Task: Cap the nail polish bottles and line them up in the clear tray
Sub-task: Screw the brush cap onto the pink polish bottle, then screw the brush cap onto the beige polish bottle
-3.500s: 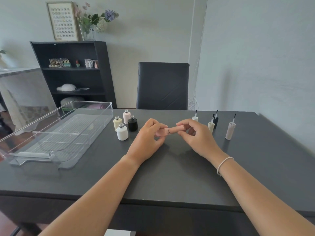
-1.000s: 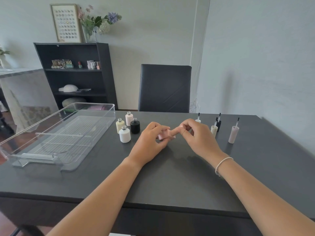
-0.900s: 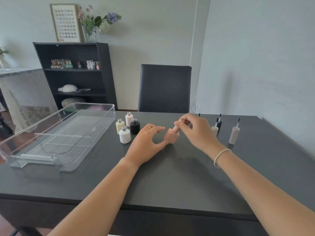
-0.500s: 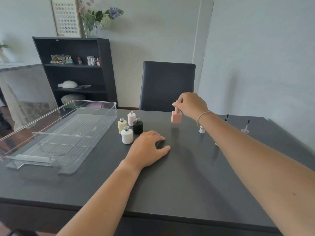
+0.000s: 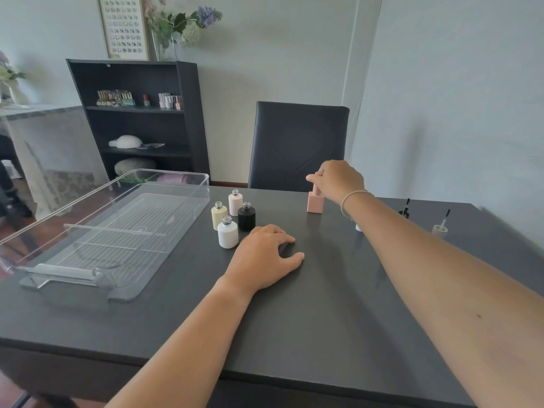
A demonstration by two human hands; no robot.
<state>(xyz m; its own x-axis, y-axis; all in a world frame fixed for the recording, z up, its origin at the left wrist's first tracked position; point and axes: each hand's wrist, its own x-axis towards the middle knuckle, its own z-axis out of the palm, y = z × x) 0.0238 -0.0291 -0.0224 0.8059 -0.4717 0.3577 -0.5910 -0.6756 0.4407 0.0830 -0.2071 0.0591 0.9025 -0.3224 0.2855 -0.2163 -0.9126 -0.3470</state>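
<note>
My right hand (image 5: 338, 179) pinches the cap of a capped pink nail polish bottle (image 5: 315, 202) that stands on the dark table, far centre. My left hand (image 5: 263, 259) rests palm down on the table, fingers spread, holding nothing. Just left of it stands a cluster of uncapped bottles: cream (image 5: 219, 217), pale pink (image 5: 235, 203), black (image 5: 246, 217) and white (image 5: 227, 234). The clear tray (image 5: 147, 231) sits to the left with nothing in it. Loose brush caps stand at the right: a black one (image 5: 405, 209), a beige one (image 5: 440, 228), and a white one (image 5: 358, 227) mostly hidden by my right forearm.
The dark table (image 5: 294, 319) fills the foreground. A black chair (image 5: 297, 145) stands behind its far edge. A black shelf unit (image 5: 141, 119) with small bottles is at the back left, and a grey wall closes the right side.
My hands screwed the cap onto the pink bottle, then parted. The right hand carried the bottle to the far centre and set it on the table. The left hand settled flat.
</note>
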